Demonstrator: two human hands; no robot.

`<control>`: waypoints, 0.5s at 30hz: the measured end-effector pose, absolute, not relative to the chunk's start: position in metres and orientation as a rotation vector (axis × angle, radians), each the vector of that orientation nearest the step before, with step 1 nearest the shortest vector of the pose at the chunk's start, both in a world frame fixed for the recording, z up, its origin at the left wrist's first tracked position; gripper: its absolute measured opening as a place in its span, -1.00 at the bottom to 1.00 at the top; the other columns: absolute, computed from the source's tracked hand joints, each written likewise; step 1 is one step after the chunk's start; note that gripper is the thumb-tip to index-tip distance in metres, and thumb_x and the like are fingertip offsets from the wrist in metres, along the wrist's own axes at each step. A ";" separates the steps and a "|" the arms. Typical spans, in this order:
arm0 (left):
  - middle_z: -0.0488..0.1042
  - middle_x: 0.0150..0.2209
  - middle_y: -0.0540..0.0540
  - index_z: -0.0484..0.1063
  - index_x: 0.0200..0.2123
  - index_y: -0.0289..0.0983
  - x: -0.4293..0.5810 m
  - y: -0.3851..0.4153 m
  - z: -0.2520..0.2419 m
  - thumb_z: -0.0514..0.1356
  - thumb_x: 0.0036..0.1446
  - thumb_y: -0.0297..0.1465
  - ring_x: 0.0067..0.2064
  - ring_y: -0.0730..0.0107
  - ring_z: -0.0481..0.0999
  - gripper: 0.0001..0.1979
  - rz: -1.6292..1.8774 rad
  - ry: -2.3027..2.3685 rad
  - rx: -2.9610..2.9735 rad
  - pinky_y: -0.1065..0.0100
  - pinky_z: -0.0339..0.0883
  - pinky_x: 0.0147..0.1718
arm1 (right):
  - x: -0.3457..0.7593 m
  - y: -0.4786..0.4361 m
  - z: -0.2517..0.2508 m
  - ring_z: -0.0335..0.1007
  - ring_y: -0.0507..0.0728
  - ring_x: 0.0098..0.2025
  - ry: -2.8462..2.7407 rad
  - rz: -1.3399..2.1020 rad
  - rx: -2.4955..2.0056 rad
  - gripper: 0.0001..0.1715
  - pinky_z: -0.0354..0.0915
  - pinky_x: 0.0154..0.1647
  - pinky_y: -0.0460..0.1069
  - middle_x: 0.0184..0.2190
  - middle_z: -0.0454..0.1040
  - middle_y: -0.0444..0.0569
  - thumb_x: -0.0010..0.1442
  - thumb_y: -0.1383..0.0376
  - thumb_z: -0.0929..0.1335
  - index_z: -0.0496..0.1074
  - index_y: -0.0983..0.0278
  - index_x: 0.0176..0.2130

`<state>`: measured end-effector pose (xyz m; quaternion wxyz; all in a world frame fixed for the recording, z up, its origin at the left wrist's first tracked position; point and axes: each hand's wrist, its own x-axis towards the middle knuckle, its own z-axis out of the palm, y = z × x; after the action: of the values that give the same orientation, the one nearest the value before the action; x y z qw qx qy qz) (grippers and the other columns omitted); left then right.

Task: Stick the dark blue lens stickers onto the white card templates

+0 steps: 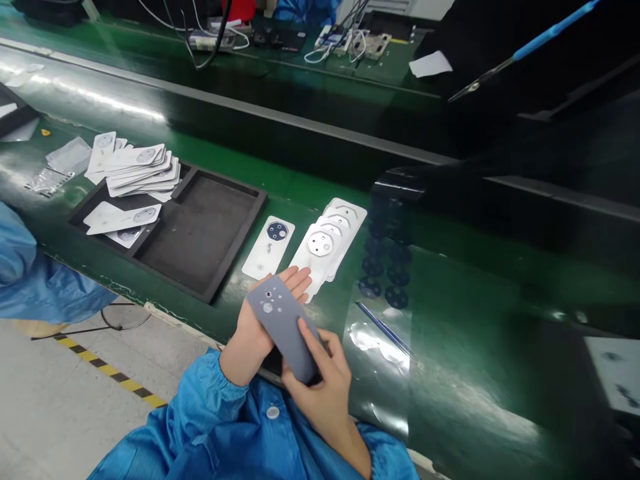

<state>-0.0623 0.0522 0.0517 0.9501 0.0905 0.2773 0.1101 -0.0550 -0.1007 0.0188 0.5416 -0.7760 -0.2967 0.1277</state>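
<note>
My right hand (325, 373) is closed around the lower end of a grey phone-shaped panel (287, 327), thumb on one edge and fingers on the other. Several small holes show at the panel's upper end. Beneath it lies my left hand (255, 327), palm up, its fingers stretched out flat past the panel's edge. Just beyond my fingertips are a white phone back cover (269, 248) with a dark camera disc and, to its right, an overlapping row of white covers (320, 247) with pale camera rings.
At left a black tray (200, 227) holds a heap of white covers (143, 170). Right of me, a clear film sheet (380, 360) bears dark round stickers (397, 297) and a thin blue stick (385, 328). A blue-handled tool (550, 33) hangs at upper right. Another person's sleeve (40, 267) is at left.
</note>
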 end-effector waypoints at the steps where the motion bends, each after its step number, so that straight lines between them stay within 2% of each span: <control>1: 0.49 0.16 -0.25 0.43 0.14 -0.41 -0.061 0.051 0.053 -0.11 0.45 -0.32 0.20 0.19 0.48 -0.55 0.223 0.584 0.184 0.25 0.33 0.18 | -0.052 -0.102 0.018 0.40 0.13 -0.25 -0.611 0.408 -1.749 -0.43 0.41 -0.29 0.00 -0.15 0.42 0.02 0.10 0.28 0.43 0.50 0.22 0.12; 3: 0.55 0.06 -0.28 0.45 0.10 -0.43 -0.057 0.049 0.056 -0.09 0.45 -0.33 0.12 0.19 0.54 -0.57 0.229 0.613 0.197 0.24 0.38 0.14 | -0.043 -0.106 0.024 0.25 0.06 -0.42 -0.353 0.743 -1.432 -0.63 0.25 -0.46 -0.07 -0.33 0.37 -0.05 0.18 0.16 0.40 0.52 0.24 -0.04; 4: 0.58 0.01 -0.25 0.47 0.07 -0.42 -0.056 0.048 0.058 -0.08 0.45 -0.34 0.06 0.23 0.58 -0.59 0.243 0.622 0.206 0.27 0.40 0.10 | -0.039 -0.107 0.029 0.13 0.02 -0.50 -0.227 0.921 -1.237 -0.65 0.14 -0.53 -0.09 -0.41 0.32 -0.08 0.23 0.09 0.35 0.51 0.27 -0.12; 6: 0.62 -0.09 -0.17 0.50 -0.01 -0.38 -0.053 0.046 0.061 -0.06 0.46 -0.36 -0.06 0.33 0.62 -0.64 0.285 0.638 0.221 0.35 0.44 0.02 | -0.033 -0.108 0.040 -0.04 -0.02 -0.56 -0.023 1.174 -0.910 -0.55 -0.01 -0.59 -0.10 -0.43 0.29 -0.07 0.26 -0.02 0.27 0.47 0.30 -0.22; 9: 0.63 -0.13 -0.13 0.51 -0.06 -0.37 -0.051 0.042 0.067 -0.03 0.45 -0.38 -0.13 0.35 0.63 -0.67 0.304 0.651 0.237 0.36 0.47 -0.01 | -0.030 -0.105 0.049 -0.04 -0.05 -0.59 0.134 1.301 -0.689 -0.50 -0.05 -0.62 -0.11 -0.30 0.36 -0.01 0.25 -0.07 0.23 0.42 0.27 -0.15; 12: 0.63 -0.15 -0.13 0.51 -0.06 -0.36 -0.051 0.039 0.072 -0.03 0.44 -0.39 -0.10 0.28 0.63 -0.68 0.294 0.667 0.260 0.31 0.48 0.00 | -0.031 -0.103 0.048 0.01 -0.05 -0.61 0.190 1.316 -0.599 -0.48 -0.03 -0.64 -0.12 -0.29 0.37 -0.03 0.26 -0.09 0.23 0.39 0.24 -0.06; 15: 0.63 -0.19 -0.12 0.51 -0.08 -0.36 -0.052 0.038 0.074 -0.03 0.43 -0.39 -0.15 0.29 0.64 -0.68 0.294 0.692 0.289 0.35 0.51 -0.09 | -0.033 -0.104 0.046 0.09 -0.04 -0.59 0.195 1.317 -0.549 -0.47 0.03 -0.64 -0.12 -0.26 0.38 -0.03 0.29 -0.09 0.21 0.39 0.24 -0.03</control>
<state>-0.0523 0.0376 0.0739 0.9200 0.1404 0.3366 0.1433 -0.0325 -0.1039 0.0460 0.7517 -0.2513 0.0892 0.6032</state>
